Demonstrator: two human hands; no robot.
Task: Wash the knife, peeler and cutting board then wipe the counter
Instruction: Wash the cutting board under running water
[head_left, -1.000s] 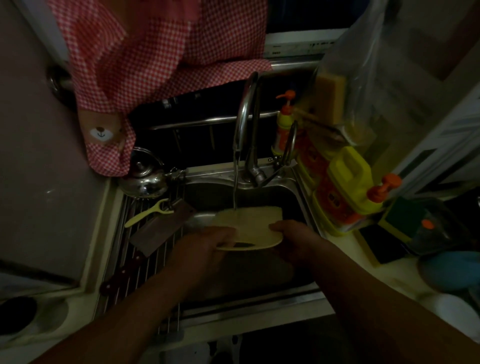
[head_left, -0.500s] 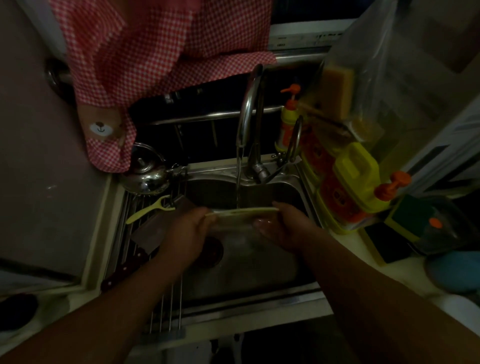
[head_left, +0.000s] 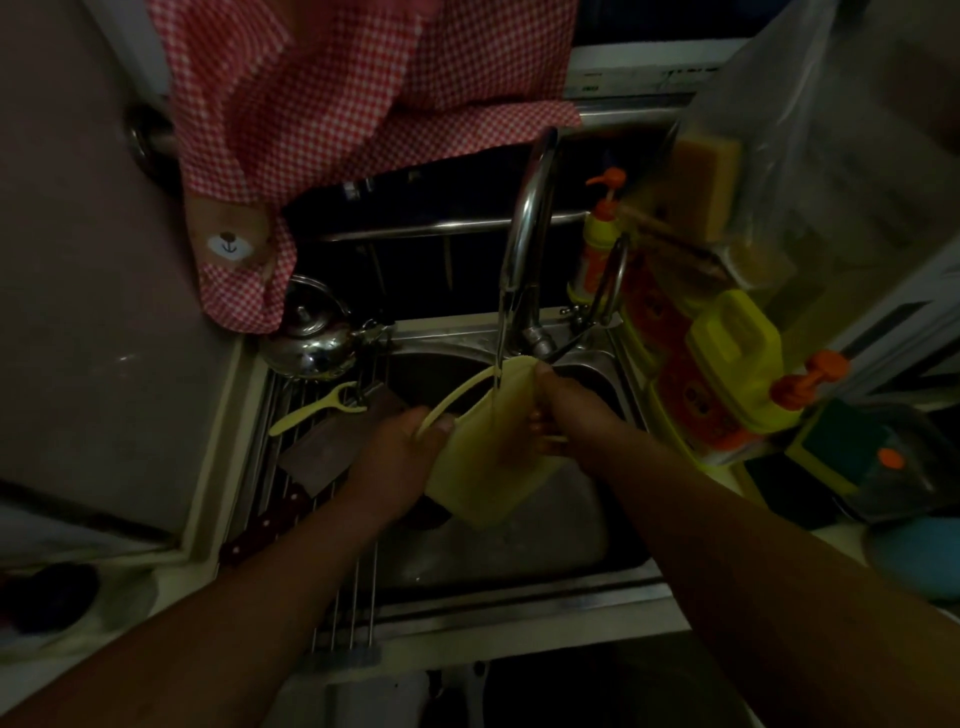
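Yellow cutting board (head_left: 483, 462); red-white checked cloth (head_left: 353, 88).

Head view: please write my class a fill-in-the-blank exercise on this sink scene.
The left hand and right hand hold the yellow ____ over the sink.
Water from the ____ falls onto the board.
The peeler lies on the ____ beside the knife.
Missing: board, tap, rack.

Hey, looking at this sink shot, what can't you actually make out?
Head view only:
- Drain of the sink: hidden by the cutting board and the left hand.
- Part of the knife blade: behind the left hand.
- Labels on the yellow bottles: too dark and blurred to read.
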